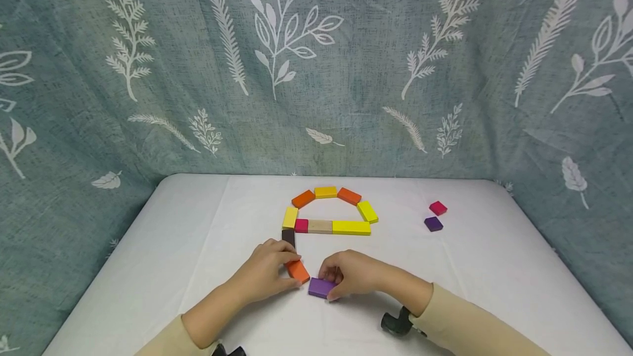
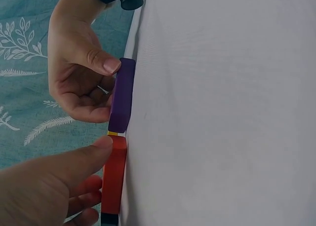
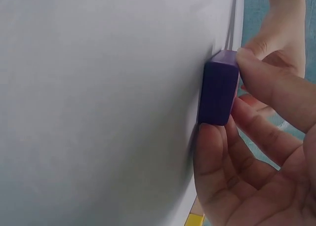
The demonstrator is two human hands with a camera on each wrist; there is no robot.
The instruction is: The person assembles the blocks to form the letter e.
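My left hand (image 1: 267,271) pinches an orange block (image 1: 299,271) between thumb and fingers; it lies slanted on the table below a dark block (image 1: 288,237). To its right, my right hand (image 1: 353,273) holds a purple block (image 1: 321,288) by its right end with thumb and fingers. A small gap separates the two blocks in the head view. In the left wrist view, the purple block (image 2: 122,95) and the orange block (image 2: 114,175) stand end to end in line. The right wrist view has the purple block (image 3: 218,90) close up between thumb and fingers.
Beyond the hands, yellow and orange blocks (image 1: 325,192) form an arch over a row of red, tan and yellow blocks (image 1: 320,226). Off to the right lie a small crimson block (image 1: 438,208) and a dark purple block (image 1: 433,224). A leaf-patterned curtain (image 1: 346,125) hangs behind the white table (image 1: 198,224).
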